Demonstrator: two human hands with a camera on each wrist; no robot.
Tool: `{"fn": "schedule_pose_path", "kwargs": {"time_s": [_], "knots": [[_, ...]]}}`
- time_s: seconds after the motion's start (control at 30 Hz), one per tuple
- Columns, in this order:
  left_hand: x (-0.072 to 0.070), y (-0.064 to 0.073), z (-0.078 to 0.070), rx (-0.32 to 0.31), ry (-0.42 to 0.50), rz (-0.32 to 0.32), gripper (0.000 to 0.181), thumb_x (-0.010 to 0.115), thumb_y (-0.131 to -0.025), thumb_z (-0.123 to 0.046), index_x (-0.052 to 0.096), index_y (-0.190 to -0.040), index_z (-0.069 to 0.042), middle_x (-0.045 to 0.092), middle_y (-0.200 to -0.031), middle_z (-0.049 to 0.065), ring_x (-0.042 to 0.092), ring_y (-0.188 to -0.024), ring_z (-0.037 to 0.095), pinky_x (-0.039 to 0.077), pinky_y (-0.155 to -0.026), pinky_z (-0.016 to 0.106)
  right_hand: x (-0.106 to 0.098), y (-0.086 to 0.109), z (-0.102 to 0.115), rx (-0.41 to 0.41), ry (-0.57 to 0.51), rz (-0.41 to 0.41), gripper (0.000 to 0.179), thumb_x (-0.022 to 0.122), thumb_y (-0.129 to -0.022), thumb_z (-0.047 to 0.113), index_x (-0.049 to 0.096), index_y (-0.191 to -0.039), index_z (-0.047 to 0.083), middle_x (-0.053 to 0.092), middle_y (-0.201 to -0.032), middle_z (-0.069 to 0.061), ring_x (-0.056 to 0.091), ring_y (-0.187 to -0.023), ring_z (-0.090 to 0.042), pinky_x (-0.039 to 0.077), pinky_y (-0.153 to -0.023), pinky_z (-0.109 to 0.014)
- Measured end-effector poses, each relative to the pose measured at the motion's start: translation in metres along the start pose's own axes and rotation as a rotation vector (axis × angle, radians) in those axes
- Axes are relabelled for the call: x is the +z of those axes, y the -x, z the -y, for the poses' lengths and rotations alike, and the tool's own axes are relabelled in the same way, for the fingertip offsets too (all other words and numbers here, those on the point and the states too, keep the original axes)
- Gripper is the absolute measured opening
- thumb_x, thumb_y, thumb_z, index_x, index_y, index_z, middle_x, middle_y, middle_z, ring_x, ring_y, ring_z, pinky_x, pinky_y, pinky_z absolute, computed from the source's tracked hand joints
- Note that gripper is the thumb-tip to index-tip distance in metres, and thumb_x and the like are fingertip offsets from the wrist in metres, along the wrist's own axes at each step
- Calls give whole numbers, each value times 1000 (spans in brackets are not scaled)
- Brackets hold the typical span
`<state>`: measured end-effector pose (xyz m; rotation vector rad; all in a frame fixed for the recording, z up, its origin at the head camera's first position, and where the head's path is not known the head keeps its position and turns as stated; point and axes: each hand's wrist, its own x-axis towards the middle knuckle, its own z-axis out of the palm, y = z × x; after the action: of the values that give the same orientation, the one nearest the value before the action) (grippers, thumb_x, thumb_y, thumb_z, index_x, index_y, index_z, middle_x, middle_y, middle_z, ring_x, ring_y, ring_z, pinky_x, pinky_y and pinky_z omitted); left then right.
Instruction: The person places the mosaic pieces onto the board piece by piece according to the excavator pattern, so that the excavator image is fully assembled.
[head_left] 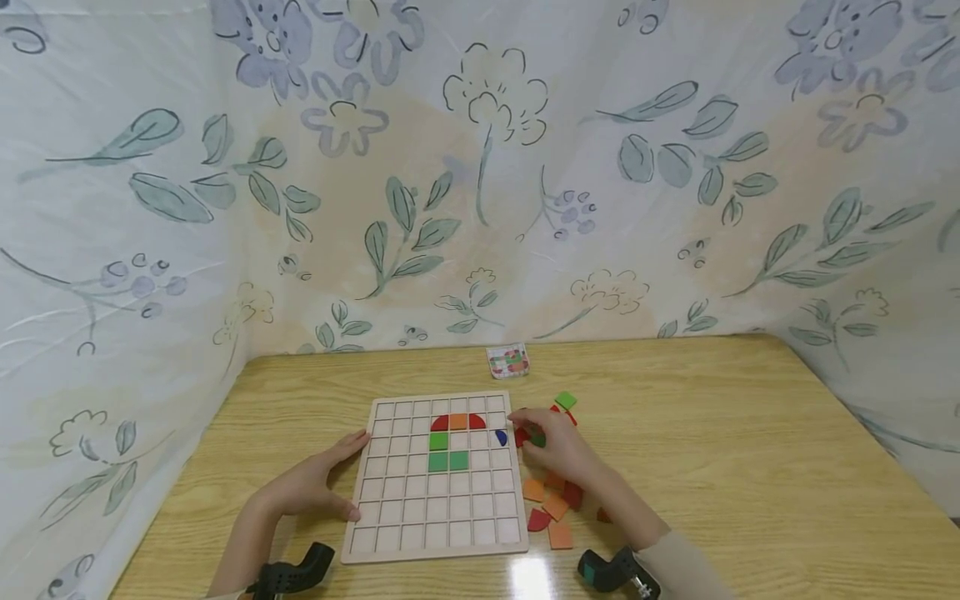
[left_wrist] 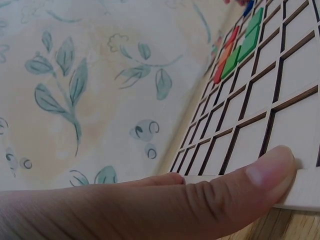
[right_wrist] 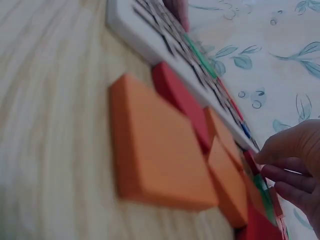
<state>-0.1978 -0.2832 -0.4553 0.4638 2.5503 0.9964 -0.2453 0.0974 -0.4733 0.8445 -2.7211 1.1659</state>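
A wooden grid board (head_left: pixel 397 533) lies on the table. On it sit two red quarter-round pieces (head_left: pixel 477 422) with an orange square (head_left: pixel 458 422) between them, a light green square (head_left: pixel 438 441), two darker green squares (head_left: pixel 458 460) and a blue half-round piece (head_left: pixel 501 437) near the right edge. My left hand (head_left: pixel 307 485) rests along the board's left edge, its thumb (left_wrist: pixel 270 167) on the rim. At the right edge, my right hand (head_left: pixel 558 446) reaches over loose red and green pieces (head_left: pixel 537 438), fingers loosely bent; I see nothing held between them.
Several loose orange squares (head_left: pixel 559 535) and red pieces (head_left: pixel 538 520) lie scattered right of the board, some overlapping. A light green square (head_left: pixel 566 401) lies farther back. Behind the board is a small pattern card (head_left: pixel 508 361), before a floral cloth (head_left: pixel 420 208).
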Motion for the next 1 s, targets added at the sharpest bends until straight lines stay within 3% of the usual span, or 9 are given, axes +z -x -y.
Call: {"fn": "schedule_pose_path", "kwargs": {"time_s": [0.13, 0.4, 0.73, 1.0], "knots": [[-1, -1, -1, -6, -9, 0, 108, 83, -60, -40, 25, -147, -9, 15, -152, 18, 12, -137, 44, 17, -104, 63, -1, -2, -2, 14, 45, 40, 41, 69, -79, 2, 60, -118, 5, 67, -100, -4, 62, -90, -17, 52, -80, -34], [-3, 0, -3, 4, -12, 5, 108, 82, -61, -39, 25, -146, -8, 15, -152, 20, 12, -136, 46, 17, -103, 64, -5, -3, -4, -4, 147, 44, 32, 73, -76, 7, 65, -107, 5, 67, -95, -1, 57, -84, -14, 50, -76, -31], [-5, 0, -7, 13, -1, 3, 107, 83, -61, -34, 26, -146, -6, 16, -151, 21, 12, -136, 47, 17, -103, 64, -9, -1, -6, 9, 78, 108, 20, 70, -79, 6, 66, -98, 12, 66, -99, 1, 53, -83, -13, 49, -77, -29], [-5, 1, -7, -5, 5, 8, 106, 83, -61, -34, 26, -146, -7, 15, -152, 21, 11, -136, 47, 17, -103, 65, -11, -1, -7, 1, 70, 79, 15, 71, -79, 7, 68, -92, 12, 67, -93, 2, 56, -82, -13, 50, -77, -31]]}}
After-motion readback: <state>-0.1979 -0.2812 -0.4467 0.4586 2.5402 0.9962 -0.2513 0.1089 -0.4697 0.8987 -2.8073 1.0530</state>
